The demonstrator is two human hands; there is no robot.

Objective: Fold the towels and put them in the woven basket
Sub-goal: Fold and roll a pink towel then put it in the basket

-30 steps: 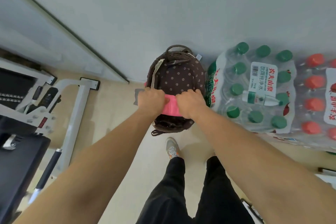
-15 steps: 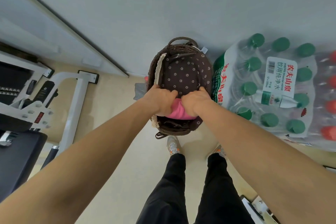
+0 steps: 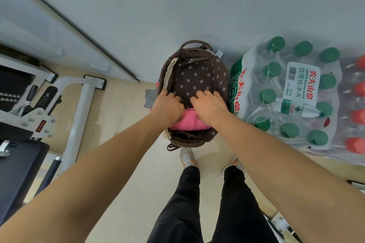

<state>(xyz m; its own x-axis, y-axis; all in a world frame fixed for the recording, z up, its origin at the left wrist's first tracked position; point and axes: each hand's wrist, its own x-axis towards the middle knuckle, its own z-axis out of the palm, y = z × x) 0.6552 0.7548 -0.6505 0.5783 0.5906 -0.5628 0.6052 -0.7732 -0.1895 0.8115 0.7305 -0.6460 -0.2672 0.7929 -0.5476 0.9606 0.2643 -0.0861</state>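
Left hand (image 3: 167, 109): laid over the left end of the towel (image 3: 187, 123), fingers bent at the knuckles; whether the cloth is grasped cannot be told.
Right hand (image 3: 210, 107): released, fingers loosely spread over the liner (image 3: 199, 77), its heel rested on the towel.
Towel: one, pink, soft, folded into a thick pad; lodged inside the basket (image 3: 189, 143) at its near end and partly covered by both hands.
Basket: one, oval, of dark brown woven wicker, with a looped handle (image 3: 194, 42) at the far end; set on the floor (image 3: 138, 163) against the wall (image 3: 177, 6).
Liner: brown cloth dotted with small white flowers, edged on the left with cream lace (image 3: 169, 71).
Green-cap pack (image 3: 254, 85): one, wrapped in clear crinkled film, just right of the basket; ten round caps are counted.
Red-cap pack (image 3: 349, 100): one, cut off by the right edge; four caps are seen.
Shoes (image 3: 186, 158): two, grey with orange, below the basket.
Frame (image 3: 79, 108): white metal tubing at the left, beside one black pad (image 3: 17, 169).
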